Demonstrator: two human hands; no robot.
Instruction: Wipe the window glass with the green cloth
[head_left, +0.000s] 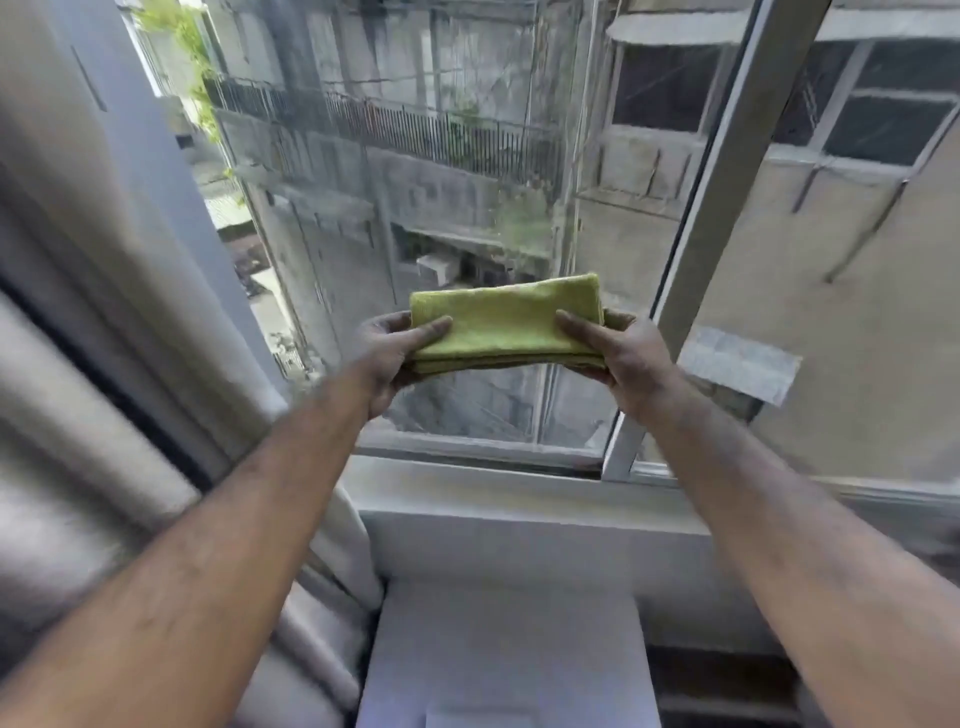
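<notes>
A folded green cloth (506, 322) is held flat in the air in front of the window glass (426, 171). My left hand (392, 353) grips its left end, thumb on top and fingers underneath. My right hand (621, 356) grips its right end the same way. The cloth sits level with the lower part of the left pane; whether it touches the glass I cannot tell. The glass looks streaky and dusty, with grey buildings showing through it.
A grey metal frame post (727, 171) splits the window, with a second pane (841, 312) to its right. Pale curtains (104, 312) hang at the left. Below the glass runs a white sill (493, 499), and under it stands a white box-like surface (509, 649).
</notes>
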